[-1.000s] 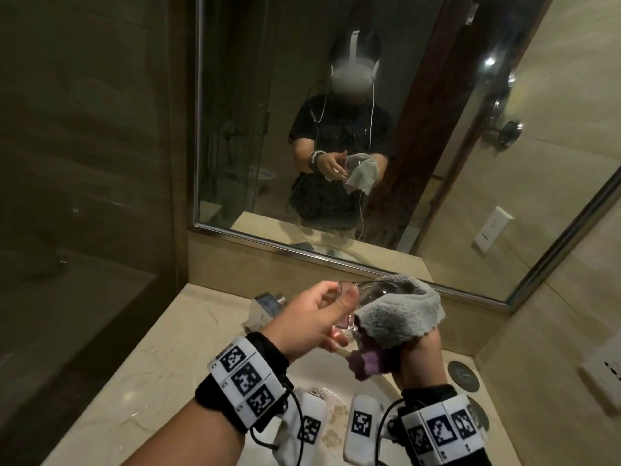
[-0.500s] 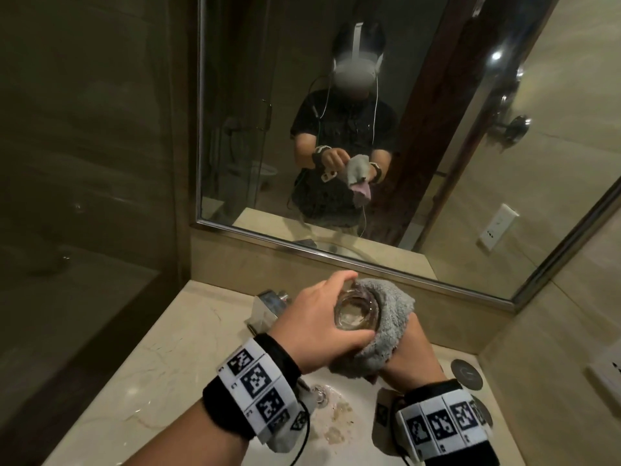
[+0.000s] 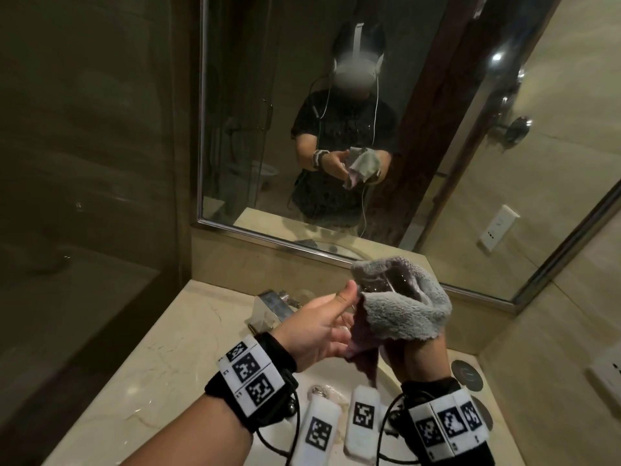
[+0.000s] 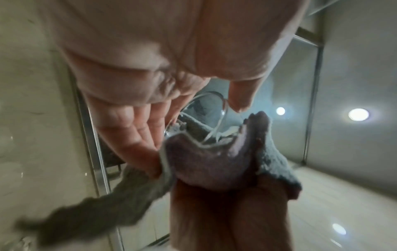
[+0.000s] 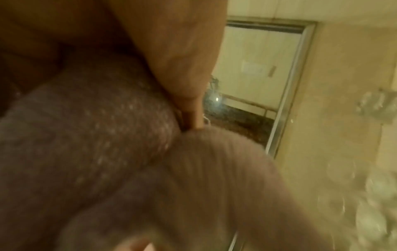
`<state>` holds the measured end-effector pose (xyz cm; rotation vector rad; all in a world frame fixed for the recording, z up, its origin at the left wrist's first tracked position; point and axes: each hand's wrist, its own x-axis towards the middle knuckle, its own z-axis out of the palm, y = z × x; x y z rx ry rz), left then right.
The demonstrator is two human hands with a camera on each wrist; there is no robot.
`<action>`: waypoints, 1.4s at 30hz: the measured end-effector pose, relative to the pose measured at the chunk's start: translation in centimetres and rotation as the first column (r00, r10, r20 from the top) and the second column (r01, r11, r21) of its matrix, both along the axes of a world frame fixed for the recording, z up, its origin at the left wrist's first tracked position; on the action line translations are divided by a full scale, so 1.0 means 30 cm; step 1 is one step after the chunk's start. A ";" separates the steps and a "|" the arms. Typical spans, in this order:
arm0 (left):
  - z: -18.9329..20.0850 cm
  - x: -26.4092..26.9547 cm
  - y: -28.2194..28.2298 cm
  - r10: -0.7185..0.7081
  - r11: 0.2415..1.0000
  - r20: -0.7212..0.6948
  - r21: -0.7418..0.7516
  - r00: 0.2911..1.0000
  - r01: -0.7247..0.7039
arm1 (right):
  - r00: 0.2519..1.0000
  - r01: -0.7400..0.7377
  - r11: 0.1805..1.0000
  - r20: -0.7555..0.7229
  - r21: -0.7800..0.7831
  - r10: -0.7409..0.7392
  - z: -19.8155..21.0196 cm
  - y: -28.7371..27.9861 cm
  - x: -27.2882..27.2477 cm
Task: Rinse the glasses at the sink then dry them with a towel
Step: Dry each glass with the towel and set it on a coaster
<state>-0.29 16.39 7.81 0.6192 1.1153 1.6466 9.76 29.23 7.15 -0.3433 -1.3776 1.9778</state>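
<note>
A clear glass (image 3: 391,284) lies nearly wrapped in a grey and purple towel (image 3: 406,314) above the sink basin (image 3: 336,395). My right hand (image 3: 420,358) grips the glass from below through the towel, with its fingers hidden under the cloth. My left hand (image 3: 336,314) is just left of the bundle, fingers straight, thumb tip at the towel's edge. In the left wrist view the glass rim (image 4: 206,108) shows past my straight fingers (image 4: 137,129) above the towel (image 4: 204,161). The right wrist view is blurred and mostly filled by the towel (image 5: 90,139).
A chrome faucet (image 3: 272,306) stands behind my left hand on the beige marble counter (image 3: 158,364). The wall mirror (image 3: 437,203) rises right behind the sink. A dark round disc (image 3: 467,375) sits on the counter at right, and a wall socket (image 3: 605,378) is beyond it.
My left hand has let go of the glass and opened. The towel now covers the glass, which sits higher in my right hand.
</note>
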 end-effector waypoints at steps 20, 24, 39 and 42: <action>0.013 0.004 0.001 0.072 0.993 -0.204 -0.081 0.976 -0.090 | 0.989 -0.112 0.970 0.119 0.216 0.087 0.118 -0.051 0.030; 0.011 0.004 -0.002 0.112 0.994 -0.221 0.017 0.969 -0.111 | 0.991 -0.003 0.967 0.131 0.254 -0.031 0.092 -0.012 0.027; 0.067 -0.031 -0.019 0.019 0.987 -0.596 -0.115 0.803 -0.109 | 0.991 -0.063 0.992 0.113 -0.112 0.076 0.036 0.028 0.033; 0.062 -0.029 -0.006 0.054 0.990 -0.482 -0.090 0.874 -0.110 | 0.999 -0.022 0.999 0.043 0.027 0.021 0.030 0.026 0.036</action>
